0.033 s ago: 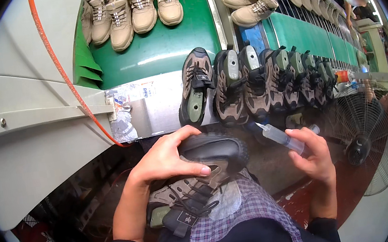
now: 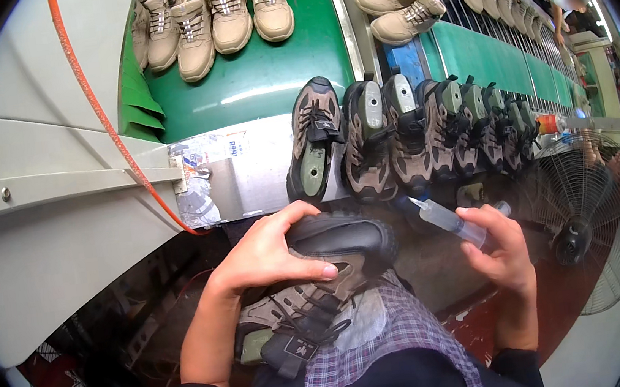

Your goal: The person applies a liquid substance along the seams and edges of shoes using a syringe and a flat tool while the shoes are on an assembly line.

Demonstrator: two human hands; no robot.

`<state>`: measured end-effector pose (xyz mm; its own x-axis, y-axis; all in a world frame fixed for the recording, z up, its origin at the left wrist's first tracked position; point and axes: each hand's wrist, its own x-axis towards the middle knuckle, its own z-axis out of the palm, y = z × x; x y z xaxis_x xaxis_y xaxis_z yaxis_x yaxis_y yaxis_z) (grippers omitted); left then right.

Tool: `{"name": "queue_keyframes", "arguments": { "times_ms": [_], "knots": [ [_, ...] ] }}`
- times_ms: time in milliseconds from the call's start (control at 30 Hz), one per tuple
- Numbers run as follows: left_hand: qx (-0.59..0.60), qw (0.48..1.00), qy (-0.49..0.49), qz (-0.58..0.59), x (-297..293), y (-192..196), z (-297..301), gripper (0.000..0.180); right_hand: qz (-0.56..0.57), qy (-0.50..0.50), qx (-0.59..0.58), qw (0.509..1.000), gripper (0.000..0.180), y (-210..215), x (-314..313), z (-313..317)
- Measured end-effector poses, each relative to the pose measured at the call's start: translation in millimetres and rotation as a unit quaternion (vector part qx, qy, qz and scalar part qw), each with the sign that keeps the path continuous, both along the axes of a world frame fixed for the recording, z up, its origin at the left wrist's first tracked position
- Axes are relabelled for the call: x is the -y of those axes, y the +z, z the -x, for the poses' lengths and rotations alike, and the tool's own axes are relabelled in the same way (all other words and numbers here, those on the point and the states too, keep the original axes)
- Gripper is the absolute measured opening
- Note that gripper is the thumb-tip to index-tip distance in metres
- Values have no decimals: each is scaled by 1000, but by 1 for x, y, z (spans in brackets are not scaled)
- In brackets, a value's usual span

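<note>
My left hand (image 2: pixel 275 255) is closed around the front part of a brown and black lace-up shoe (image 2: pixel 362 245), thumb on the upper and fingers over the sole side. The shoe lies on its side above my lap, its black toe cap to the right and its green-lined opening to the lower left. In my right hand (image 2: pixel 501 244) is a clear plastic syringe (image 2: pixel 447 220) with a pale pointed nozzle. The nozzle points up and left, apart from the shoe. Whether the syringe holds liquid is hard to see.
Several similar brown shoes (image 2: pixel 364 134) stand in a row along the metal ledge (image 2: pixel 246 170). Beige boots (image 2: pixel 229 19) stand on the green belt (image 2: pixel 253 97) behind. An orange hose (image 2: pixel 89 96) hangs at left. A wire-caged fan (image 2: pixel 578 201) is at right; a person works far right.
</note>
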<state>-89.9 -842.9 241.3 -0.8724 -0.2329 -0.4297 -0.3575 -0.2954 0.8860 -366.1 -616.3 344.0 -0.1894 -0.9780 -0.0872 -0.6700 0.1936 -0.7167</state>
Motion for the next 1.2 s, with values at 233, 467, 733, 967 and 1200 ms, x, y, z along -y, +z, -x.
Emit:
{"name": "queue_keyframes", "arguments": {
  "times_ms": [233, 467, 733, 967, 1200],
  "knots": [
    [-7, 972, 197, -125, 28, -44, -33, 62, 11, -31, 12, 999, 52, -7, -4, -3],
    [-22, 934, 345, -87, 68, -96, -52, 61, 20, -176, 181, 967, 55, -30, -9, -15],
    [-137, 924, 345, -92, 62, -23, 23, 60, 202, -179, 425, 864, 42, -60, 127, -55],
    [-153, 941, 280, -110, 21, 26, 54, 64, 222, -159, 275, 922, 31, -45, 180, -33],
    [-191, 947, 203, -159, 31, -7, 50, 45, 207, -180, 378, 884, 36, -54, 168, -32]
  ]
}}
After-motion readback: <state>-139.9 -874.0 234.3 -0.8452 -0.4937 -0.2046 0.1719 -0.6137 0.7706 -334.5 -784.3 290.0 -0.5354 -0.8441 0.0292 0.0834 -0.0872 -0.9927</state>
